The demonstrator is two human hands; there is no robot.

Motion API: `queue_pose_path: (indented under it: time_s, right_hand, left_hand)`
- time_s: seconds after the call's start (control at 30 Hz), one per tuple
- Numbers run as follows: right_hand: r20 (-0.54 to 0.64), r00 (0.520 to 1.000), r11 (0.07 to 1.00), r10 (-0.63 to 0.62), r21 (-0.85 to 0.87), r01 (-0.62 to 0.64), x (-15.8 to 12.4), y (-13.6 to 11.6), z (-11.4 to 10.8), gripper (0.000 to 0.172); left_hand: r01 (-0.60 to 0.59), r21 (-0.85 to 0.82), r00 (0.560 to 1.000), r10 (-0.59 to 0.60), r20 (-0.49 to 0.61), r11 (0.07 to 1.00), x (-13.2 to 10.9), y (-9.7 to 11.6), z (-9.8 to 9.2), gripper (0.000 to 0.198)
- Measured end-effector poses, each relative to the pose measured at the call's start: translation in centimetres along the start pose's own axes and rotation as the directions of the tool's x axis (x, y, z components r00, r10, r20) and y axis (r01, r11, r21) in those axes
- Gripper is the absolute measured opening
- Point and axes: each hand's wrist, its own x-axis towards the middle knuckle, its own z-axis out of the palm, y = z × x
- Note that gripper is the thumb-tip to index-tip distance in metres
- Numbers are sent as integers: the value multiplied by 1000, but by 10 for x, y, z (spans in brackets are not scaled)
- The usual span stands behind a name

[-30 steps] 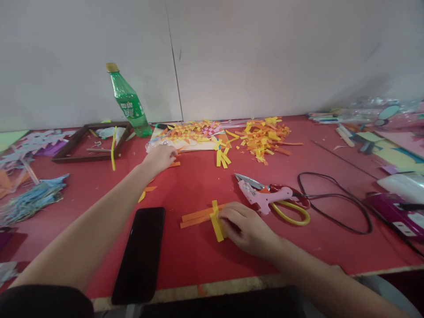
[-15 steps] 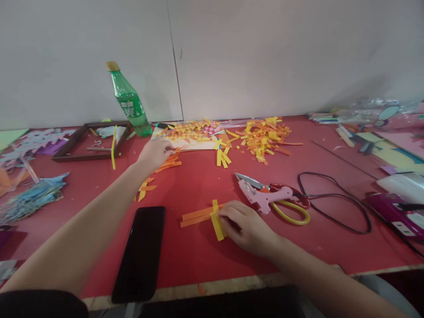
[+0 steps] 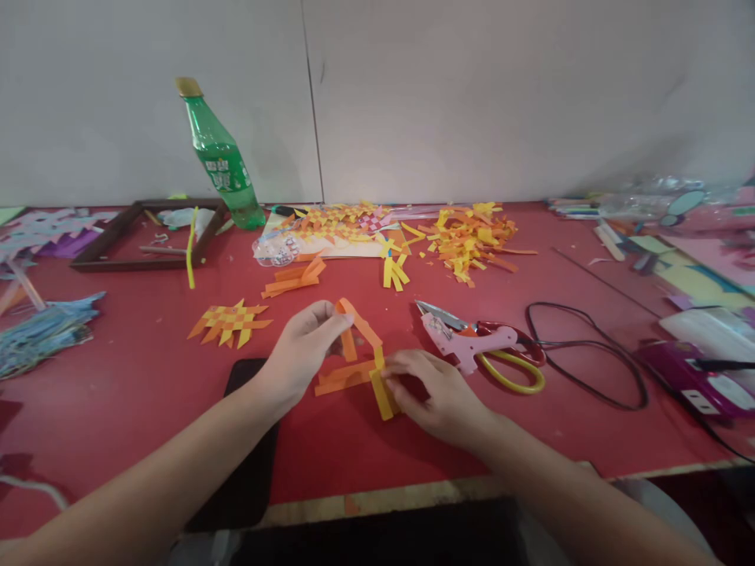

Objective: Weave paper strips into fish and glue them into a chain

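Observation:
My left hand (image 3: 303,350) pinches an orange paper strip (image 3: 364,326) that is bent over at the fingertips; its far end reaches the yellow strips. Close by on the right, my right hand (image 3: 433,389) has its fingers closed on crossed paper strips (image 3: 382,397), yellow over orange, held low at the red table. Orange tails (image 3: 342,380) stick out leftward from this piece. Just beyond my left hand lie loose orange strips (image 3: 293,278). A woven orange and yellow paper piece (image 3: 230,324) with pointed ends rests left of them.
Scissors (image 3: 513,371) lie under a pink glue gun (image 3: 469,339) at right, beside a black cord (image 3: 590,354). A phone (image 3: 236,479) sits beneath my left forearm. Farther back are a green bottle (image 3: 227,169), a dark frame (image 3: 112,236) and a paper scrap heap (image 3: 472,240).
My left hand has come back from the loose strips at the rear with an orange strip and is now near the right hand. The right hand stays on the crossed strips.

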Motion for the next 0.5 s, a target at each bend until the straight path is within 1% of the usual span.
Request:
queue_pose_path:
  time_s: [0.03,0.07,0.13,0.2,0.27,0.37,0.4,0.47,0.5]
  right_hand:
    - [-3,1000,1000,16,14,-16,0,0,0,22]
    - [3,999,999,38,29,-38,-1,0,0,28]
    - [23,996,995,82,61,-84,-1,1,0,40]
    - [28,996,994,90,66,-92,-1,3,0,47]
    - [28,998,998,50,43,-52,0,4,-1,42]
    - [26,998,998,-57,27,56,2,5,-4,19]
    - [19,995,994,-98,44,97,3,5,-5,14]
    - [-17,985,982,-169,77,170,5,4,-8,13]
    - [-49,980,977,-192,81,195,5,3,-9,13]
  left_hand:
    - [57,-55,998,-56,15,997,-3,-2,2,32]
    - [98,-64,995,-96,29,993,-5,-4,4,31]
    - [176,-57,982,-172,76,983,-8,-7,8,30]
    - [232,-45,968,-225,114,972,-10,-11,13,30]
    - [249,-26,961,-244,129,968,-12,-17,18,32]
    - [250,6,958,-248,143,968,-14,-25,23,34]
    - [247,19,957,-247,149,969,-15,-27,23,34]
    - [234,48,957,-239,162,971,-15,-28,21,33]
    - [203,99,962,-217,166,974,-16,-26,19,32]
